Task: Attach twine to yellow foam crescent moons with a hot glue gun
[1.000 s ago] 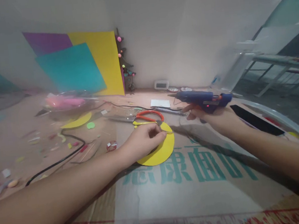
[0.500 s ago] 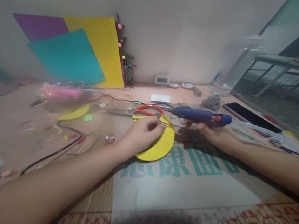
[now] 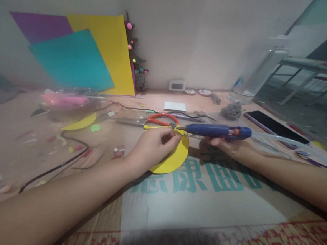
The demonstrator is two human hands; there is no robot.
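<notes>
My left hand (image 3: 156, 144) is closed, thumb against fingers, over a round yellow disc (image 3: 174, 160) that looks like paper or foam sheet. A bit of grey yarn (image 3: 173, 125) shows by its fingertips, and a thin strand runs from there towards the right. My right hand (image 3: 226, 145) is wrapped round a blue hot glue gun (image 3: 210, 130), whose nozzle points left, over the disc's upper edge. A clear glue stick (image 3: 272, 138) sticks out of its back. Just behind the disc lie red-handled scissors (image 3: 163, 116), partly hidden.
A ball of grey yarn (image 3: 231, 111) and a phone (image 3: 275, 129) lie on the right, below a clear bottle (image 3: 259, 71). A black cable (image 3: 55, 167) crosses scattered scraps at left. Coloured sheets (image 3: 72, 64) lean on the wall. A small white clock (image 3: 177, 85) stands behind.
The glue gun has shifted left with my right hand, so its nozzle now reaches over the yellow disc near my left fingertips. My left hand keeps its place.
</notes>
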